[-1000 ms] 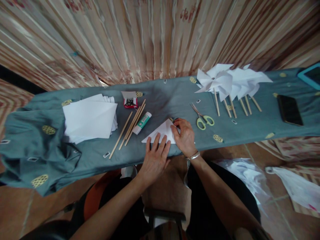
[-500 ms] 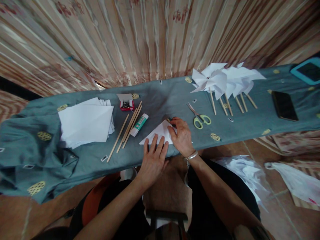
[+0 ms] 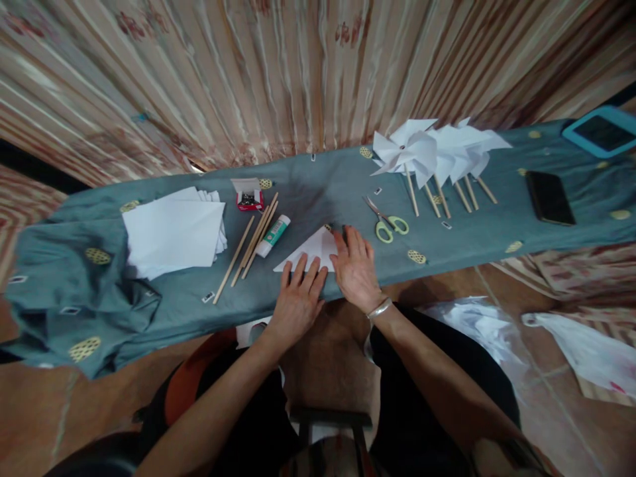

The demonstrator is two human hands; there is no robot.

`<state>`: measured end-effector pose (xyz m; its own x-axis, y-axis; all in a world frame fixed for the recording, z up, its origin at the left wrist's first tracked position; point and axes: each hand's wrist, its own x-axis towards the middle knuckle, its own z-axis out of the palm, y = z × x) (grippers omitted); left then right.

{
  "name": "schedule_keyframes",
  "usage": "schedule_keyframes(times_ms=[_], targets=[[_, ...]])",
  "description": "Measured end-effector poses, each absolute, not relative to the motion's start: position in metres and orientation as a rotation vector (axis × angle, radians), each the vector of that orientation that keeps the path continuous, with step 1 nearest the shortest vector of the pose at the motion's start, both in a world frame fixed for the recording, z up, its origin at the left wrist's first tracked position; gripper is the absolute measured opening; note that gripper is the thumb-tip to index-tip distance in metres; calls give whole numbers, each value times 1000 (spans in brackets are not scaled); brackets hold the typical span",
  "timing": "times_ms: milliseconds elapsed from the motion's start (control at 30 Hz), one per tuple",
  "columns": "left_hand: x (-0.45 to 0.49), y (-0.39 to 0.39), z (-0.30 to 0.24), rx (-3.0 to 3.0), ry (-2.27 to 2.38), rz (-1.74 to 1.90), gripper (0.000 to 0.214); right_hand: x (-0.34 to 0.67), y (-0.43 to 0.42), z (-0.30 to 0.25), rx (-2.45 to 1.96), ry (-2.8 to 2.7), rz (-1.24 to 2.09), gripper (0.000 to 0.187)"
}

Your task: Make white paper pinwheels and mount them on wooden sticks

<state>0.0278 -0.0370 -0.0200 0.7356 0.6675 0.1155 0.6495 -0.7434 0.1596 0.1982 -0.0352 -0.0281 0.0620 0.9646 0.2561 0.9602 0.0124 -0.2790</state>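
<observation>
pressing a folded white paper triangle (image 3: 312, 249) onto the cloth (image 3: 338, 189), gripping nothing: resting outspread fingers of the left hand (image 3: 298, 301) on its near edge, laying the right hand (image 3: 356, 268), outstretched, over its right end. having a glue stick (image 3: 273, 236) and wooden sticks (image 3: 258, 235) just left of the hands, scissors (image 3: 386, 224) near right, and paper pinwheels (image 3: 420, 156) beyond.
</observation>
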Motion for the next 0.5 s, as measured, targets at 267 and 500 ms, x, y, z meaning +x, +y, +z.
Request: schedule_keyframes(times_ms=[267, 500], targets=[[-12, -35, -29, 2812, 1141, 410, 62, 239, -68, -37, -2005, -1825, -57, 48], [-30, -42, -28, 2818, 1215, 394, 62, 260, -78, -44, -1946, -1837, -95, 45]])
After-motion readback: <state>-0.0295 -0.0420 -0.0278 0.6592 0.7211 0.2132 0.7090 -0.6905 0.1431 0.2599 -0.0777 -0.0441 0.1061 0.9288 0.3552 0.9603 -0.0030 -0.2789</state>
